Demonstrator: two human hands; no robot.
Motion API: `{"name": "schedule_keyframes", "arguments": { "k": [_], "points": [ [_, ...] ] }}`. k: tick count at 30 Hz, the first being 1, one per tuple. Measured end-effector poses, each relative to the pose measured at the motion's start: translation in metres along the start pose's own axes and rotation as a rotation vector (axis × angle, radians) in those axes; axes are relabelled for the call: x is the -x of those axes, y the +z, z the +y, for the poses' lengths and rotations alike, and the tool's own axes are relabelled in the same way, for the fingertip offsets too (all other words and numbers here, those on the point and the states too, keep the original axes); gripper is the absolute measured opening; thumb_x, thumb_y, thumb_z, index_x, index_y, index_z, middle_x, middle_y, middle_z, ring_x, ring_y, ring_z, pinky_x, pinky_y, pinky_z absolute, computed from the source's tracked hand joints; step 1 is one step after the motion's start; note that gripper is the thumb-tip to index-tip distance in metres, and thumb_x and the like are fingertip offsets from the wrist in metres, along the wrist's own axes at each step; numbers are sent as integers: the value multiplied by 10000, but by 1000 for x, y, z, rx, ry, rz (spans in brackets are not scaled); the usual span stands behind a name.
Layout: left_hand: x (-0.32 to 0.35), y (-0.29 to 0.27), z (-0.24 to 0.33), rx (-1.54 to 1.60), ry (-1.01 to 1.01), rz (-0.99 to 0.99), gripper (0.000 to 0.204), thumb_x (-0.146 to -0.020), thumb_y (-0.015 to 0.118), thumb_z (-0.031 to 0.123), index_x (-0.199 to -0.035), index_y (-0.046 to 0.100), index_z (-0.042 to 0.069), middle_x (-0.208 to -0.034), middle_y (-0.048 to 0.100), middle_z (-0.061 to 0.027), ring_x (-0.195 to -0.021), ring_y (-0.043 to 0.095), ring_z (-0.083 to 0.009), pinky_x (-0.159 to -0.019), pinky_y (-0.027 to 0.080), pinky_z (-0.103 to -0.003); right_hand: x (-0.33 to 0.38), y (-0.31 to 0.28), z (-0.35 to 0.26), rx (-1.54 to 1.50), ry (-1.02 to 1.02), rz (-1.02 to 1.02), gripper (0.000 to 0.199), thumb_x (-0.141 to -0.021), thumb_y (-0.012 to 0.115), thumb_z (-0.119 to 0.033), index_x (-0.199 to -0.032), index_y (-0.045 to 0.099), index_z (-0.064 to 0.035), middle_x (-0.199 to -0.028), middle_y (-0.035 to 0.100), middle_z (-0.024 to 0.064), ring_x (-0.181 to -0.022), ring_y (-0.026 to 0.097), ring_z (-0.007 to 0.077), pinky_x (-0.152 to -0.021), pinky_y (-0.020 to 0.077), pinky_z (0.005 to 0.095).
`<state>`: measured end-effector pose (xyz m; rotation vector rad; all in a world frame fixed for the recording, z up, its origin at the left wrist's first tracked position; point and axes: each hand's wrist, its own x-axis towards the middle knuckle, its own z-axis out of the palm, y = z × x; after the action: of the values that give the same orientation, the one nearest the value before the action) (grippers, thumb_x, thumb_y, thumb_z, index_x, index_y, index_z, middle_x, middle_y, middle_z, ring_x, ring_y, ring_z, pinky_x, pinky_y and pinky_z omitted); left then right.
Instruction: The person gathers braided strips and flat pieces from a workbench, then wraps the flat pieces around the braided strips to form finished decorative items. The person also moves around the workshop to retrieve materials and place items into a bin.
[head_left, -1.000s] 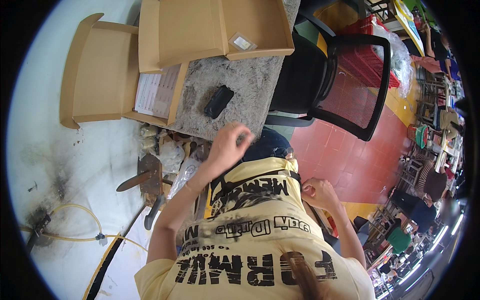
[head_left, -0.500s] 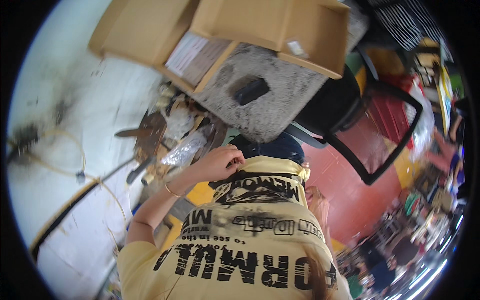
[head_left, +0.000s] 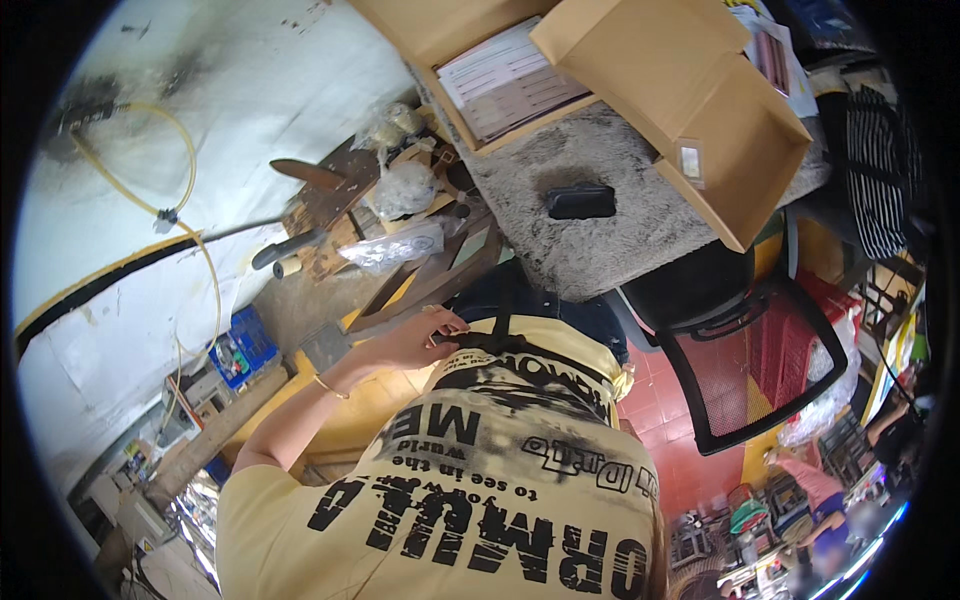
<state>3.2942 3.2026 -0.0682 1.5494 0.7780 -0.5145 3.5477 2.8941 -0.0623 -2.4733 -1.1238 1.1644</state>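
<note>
My left hand (head_left: 420,338) is at my waist on the left side, its fingers curled in against the yellow shirt (head_left: 500,450) with black print. Whatever it grips, if anything, is hidden. A ring and a thin bracelet show on that hand and wrist. Close to its fingertips, a narrow black strap (head_left: 503,303) runs down over the shirt's hem and dark trousers (head_left: 560,312). My right hand is out of sight behind my torso. Ahead, a black oblong object (head_left: 580,201) lies on the table (head_left: 620,245) with a grey fuzzy cover.
Open cardboard boxes (head_left: 640,60) stand on the table, one holding printed papers (head_left: 510,80), another a small clear packet (head_left: 690,162). A black mesh chair (head_left: 750,360) is at the right. Plastic bags (head_left: 395,245) and scraps clutter the left side, near a yellow hose (head_left: 215,280). People are far right.
My view has turned, so the table, boxes and chair sit further right and more of the left side shows. My right hand has gone out of view; my left stays at the waist.
</note>
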Motion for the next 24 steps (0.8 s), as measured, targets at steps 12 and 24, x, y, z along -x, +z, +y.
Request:
{"name": "schedule_keyframes", "arguments": {
  "k": [12, 24],
  "points": [
    [-13, 28, -11, -15, 122, 233, 331, -780, 721, 66, -1076, 573, 55, -1021, 530, -108, -910, 543, -247, -829, 457, -333, -63, -92, -55, 66, -133, 34, 113, -859, 617, -93, -944, 642, -23, -852, 643, 142, -805, 644, 318, -690, 507, 402],
    [1, 51, 0, -209, 14, 342, 318, -871, 632, 172, -1092, 450, 33, -1061, 502, -195, -877, 583, -412, -724, 480, -476, -149, 1, -181, 213, -432, -641, 567, -782, 654, -542, -984, 662, -12, -964, 633, 158, -971, 621, 318, -848, 484, 412]
  ]
}}
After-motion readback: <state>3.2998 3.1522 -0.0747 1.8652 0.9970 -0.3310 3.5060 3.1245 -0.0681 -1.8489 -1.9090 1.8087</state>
